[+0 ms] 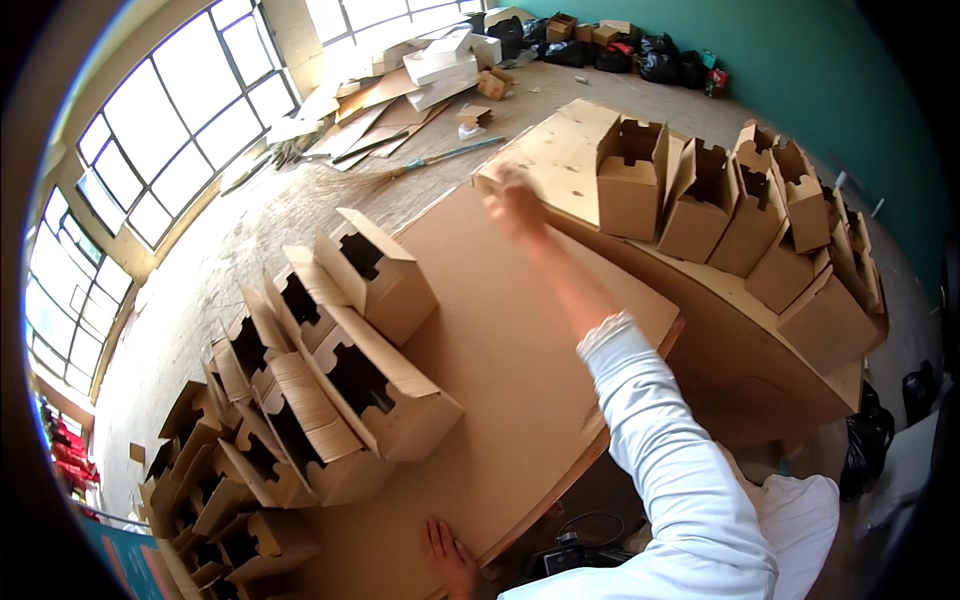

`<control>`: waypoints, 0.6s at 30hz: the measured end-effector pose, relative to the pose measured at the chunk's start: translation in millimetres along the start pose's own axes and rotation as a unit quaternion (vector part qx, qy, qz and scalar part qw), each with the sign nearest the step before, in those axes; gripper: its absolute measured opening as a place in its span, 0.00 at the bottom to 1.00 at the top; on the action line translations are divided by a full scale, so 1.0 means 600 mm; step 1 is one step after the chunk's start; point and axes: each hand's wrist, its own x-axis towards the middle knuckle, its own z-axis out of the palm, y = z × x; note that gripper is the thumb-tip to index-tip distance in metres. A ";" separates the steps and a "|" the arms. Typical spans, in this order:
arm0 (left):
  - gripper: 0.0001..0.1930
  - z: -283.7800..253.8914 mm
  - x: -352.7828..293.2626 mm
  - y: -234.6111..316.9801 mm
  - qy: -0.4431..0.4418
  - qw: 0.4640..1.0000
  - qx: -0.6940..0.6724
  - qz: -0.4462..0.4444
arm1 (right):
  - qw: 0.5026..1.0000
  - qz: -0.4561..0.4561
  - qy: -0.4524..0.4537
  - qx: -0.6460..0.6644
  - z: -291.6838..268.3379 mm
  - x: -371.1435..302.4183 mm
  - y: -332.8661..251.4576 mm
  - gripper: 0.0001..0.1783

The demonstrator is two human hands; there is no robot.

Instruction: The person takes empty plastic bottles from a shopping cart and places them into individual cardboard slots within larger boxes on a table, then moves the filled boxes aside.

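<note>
My right arm, in a pale blue sleeve, reaches forward over a large flat cardboard sheet point(500, 330). At its end my right hand point(515, 205) is at the sheet's far corner, beside the wooden tabletop point(560, 150). Motion blurs its fingers, so I cannot make out whether they hold anything. My left hand point(450, 560) lies with its fingers flat on the near part of the sheet, by the lower edge of the view. Left of both hands stand several open cardboard boxes point(400, 420) with notched cut-outs, packed in rows.
More open cardboard boxes point(635, 190) stand on the tabletop at right. On the floor beyond lie a broom point(400, 170), a pile of flattened cardboard and white foam point(440, 75), and black bags point(660, 65) along the green wall. A black bag point(868, 450) sits at lower right.
</note>
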 end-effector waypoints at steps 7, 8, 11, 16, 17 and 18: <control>0.24 -0.010 0.015 0.004 0.001 0.999 0.025 0.035 | 0.896 0.160 -0.177 -0.376 -0.220 0.014 0.289 0.48; 0.24 0.003 0.012 -0.007 -0.002 0.999 0.014 0.034 | 0.876 0.174 -0.209 -0.399 -0.227 0.010 0.309 0.52; 0.25 -0.007 0.026 0.014 0.010 0.999 -0.007 0.030 | 0.822 0.278 -0.264 -0.422 -0.232 0.017 0.323 0.57; 0.26 -0.030 0.024 0.039 -0.022 0.999 0.040 0.024 | 0.803 0.265 -0.324 -0.424 -0.215 0.001 0.325 0.58; 0.26 -0.023 0.024 0.037 -0.014 0.999 0.035 0.019 | 0.798 0.242 -0.333 -0.441 -0.215 -0.002 0.328 0.54; 0.26 -0.024 0.023 0.036 -0.023 0.999 0.029 0.009 | 0.804 0.205 -0.327 -0.452 -0.220 -0.013 0.325 0.34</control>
